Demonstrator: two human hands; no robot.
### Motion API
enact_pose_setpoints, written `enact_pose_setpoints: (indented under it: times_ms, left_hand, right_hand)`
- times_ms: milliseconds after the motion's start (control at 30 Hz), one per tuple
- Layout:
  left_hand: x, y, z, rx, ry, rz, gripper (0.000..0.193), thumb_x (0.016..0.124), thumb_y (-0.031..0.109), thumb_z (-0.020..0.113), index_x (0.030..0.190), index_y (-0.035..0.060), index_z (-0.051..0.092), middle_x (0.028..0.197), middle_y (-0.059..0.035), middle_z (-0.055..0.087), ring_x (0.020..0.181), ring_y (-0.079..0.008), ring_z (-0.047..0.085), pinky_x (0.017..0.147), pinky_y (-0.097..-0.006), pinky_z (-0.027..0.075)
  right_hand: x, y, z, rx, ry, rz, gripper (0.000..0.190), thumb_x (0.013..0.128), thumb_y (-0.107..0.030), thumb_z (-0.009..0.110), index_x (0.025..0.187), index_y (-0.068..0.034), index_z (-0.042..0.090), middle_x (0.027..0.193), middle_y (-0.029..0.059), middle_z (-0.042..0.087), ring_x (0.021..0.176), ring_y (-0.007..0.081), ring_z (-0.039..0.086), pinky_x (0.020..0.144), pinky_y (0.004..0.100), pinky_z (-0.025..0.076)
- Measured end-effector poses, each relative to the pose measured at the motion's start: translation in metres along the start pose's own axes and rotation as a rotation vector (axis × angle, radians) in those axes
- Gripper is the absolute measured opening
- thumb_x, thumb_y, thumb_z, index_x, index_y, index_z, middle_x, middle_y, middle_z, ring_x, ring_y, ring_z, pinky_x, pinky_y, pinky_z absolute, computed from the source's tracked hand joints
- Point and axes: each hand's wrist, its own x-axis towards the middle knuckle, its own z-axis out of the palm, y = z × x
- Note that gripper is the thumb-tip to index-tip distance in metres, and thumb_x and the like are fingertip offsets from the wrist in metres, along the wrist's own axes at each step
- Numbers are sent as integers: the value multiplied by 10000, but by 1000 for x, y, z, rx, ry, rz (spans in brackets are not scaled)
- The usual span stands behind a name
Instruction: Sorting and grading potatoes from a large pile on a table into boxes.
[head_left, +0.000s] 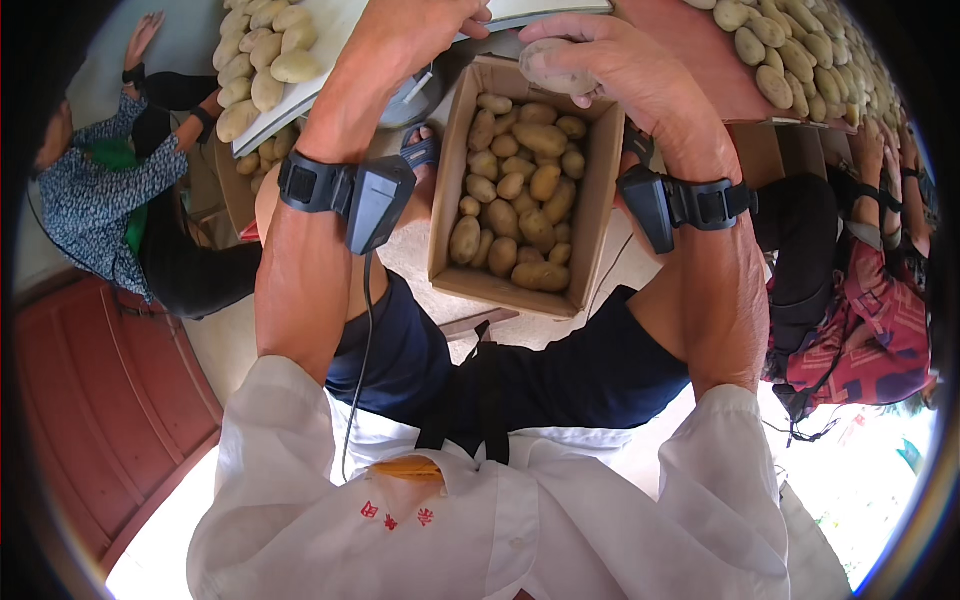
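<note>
Potatoes fill the bottom of an open cardboard box (444, 202) between my legs. Above its far right corner, my right hand (634, 64) grips a large, pale, dusty potato (551, 67), fingers over its top and thumb below. My left hand (454, 16) is at the top edge of the picture, near the edge of a white tabletop (525, 10). Part of that hand is cut off by the frame, and whether it holds anything is hidden. Inside the box, the potatoes (517, 199) lie loosely, varied in size.
Potatoes are heaped on the white tabletop's left part (262, 56) and on a red tabletop (667, 52) to the right. Another box of potatoes (262, 159) stands under the left table. One person (112, 180) sits at left; other people's arms (874, 161) show at right.
</note>
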Motion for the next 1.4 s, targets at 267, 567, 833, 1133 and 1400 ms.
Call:
enact_pose_setpoints:
  times_ms: [267, 567, 833, 1133, 1400]
  left_hand:
    - [-3, -1, -5, -80, -5, 35, 226, 989, 139, 617, 1093, -53, 675, 910, -104, 704, 791, -151, 668, 629, -256, 495]
    - [8, -10, -8, -80, 6, 55, 230, 977, 138, 640, 1084, -62, 674, 907, -103, 696, 771, -155, 665, 643, -257, 511]
    - [3, -11, -14, -211, 30, 19, 268, 999, 225, 665, 932, -34, 685, 773, -58, 651, 680, -135, 615, 615, -273, 521]
    - [-2, -8, -17, -122, 104, 82, 335, 1019, 286, 649, 859, -7, 677, 711, -39, 618, 639, -111, 581, 589, -260, 496]
    - [-3, -8, -15, -165, 117, 44, 313, 1021, 254, 640, 873, -19, 678, 719, -46, 622, 631, -123, 586, 584, -258, 500]
  right_hand:
    - [12, 19, 10, -409, -21, -72, 448, 953, -378, 675, 1186, 4, 664, 935, 68, 621, 810, 144, 560, 551, 253, 425]
    - [10, 16, 19, -521, -11, -10, 552, 760, -317, 726, 1207, 6, 709, 994, 85, 685, 746, 142, 572, 612, 281, 475]
    - [11, 17, 13, -559, -32, 3, 489, 819, -354, 731, 1204, -55, 693, 986, 56, 644, 822, 156, 554, 687, 305, 474]
    - [8, 15, -6, -689, 44, 36, 479, 851, -327, 697, 1240, -48, 670, 1095, 66, 688, 929, 173, 608, 739, 313, 497]
    - [2, 19, -2, -614, 39, 24, 510, 782, -281, 719, 1216, -16, 682, 1008, 80, 674, 812, 160, 602, 632, 299, 487]
